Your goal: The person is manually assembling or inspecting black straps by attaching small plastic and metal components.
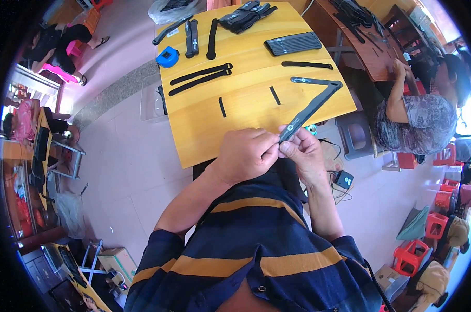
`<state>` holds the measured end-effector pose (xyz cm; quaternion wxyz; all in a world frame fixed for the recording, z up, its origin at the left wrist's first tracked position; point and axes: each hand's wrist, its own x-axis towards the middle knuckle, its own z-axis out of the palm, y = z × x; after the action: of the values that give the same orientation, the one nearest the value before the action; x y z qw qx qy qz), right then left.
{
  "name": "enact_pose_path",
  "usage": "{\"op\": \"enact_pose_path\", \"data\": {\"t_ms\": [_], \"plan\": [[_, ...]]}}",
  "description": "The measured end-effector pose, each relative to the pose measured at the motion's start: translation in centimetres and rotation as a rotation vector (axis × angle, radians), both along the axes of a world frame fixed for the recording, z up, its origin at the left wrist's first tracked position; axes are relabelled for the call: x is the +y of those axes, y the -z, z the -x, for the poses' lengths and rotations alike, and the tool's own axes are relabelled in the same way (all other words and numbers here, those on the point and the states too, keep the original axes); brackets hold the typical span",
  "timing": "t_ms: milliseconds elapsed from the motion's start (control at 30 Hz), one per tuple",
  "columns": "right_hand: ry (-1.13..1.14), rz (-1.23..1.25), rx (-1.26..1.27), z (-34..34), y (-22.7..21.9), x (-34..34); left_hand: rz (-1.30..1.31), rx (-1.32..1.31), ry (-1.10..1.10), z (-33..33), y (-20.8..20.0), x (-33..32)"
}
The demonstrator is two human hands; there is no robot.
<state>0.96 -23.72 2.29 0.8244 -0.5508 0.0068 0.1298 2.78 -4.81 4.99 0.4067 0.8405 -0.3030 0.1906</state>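
Observation:
A dark hook-and-loop strap (313, 106) with light printing runs from my hands over the yellow table's right side. It bends sharply near the edge, and its far end turns back to the left. My right hand (305, 156) is closed on the strap's near end, thumb on top. Curled against that same end, my left hand (248, 156) pinches it; its fingertips are partly hidden. Beyond my hands, two short black strips (222, 107) lie apart on the table (194, 140). Farther left rest two black straps with looped ends (201, 78).
A blue tape measure (168, 56) sits at the table's left edge. Along the back lie a bundle of black straps (246, 16) and a flat stack of straps (292, 43). At right, another person (420, 117) works at a brown table (360, 41), near a grey stool (356, 136).

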Motion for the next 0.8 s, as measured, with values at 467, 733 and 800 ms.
{"op": "enact_pose_path", "data": {"t_ms": [467,733,800], "plan": [[-0.032,-0.001,0.029,-0.5,0.2,-0.4,-0.127,-0.046,0.055,-0.4,0.1,0.4],[-0.059,-0.081,0.101,-0.7,1.2,-0.8,-0.230,-0.014,0.076,-0.5,-0.4,0.2],[-0.063,-0.085,0.111,-0.8,1.3,-0.9,-0.224,-0.021,0.078,-0.7,-0.3,0.0]]}}
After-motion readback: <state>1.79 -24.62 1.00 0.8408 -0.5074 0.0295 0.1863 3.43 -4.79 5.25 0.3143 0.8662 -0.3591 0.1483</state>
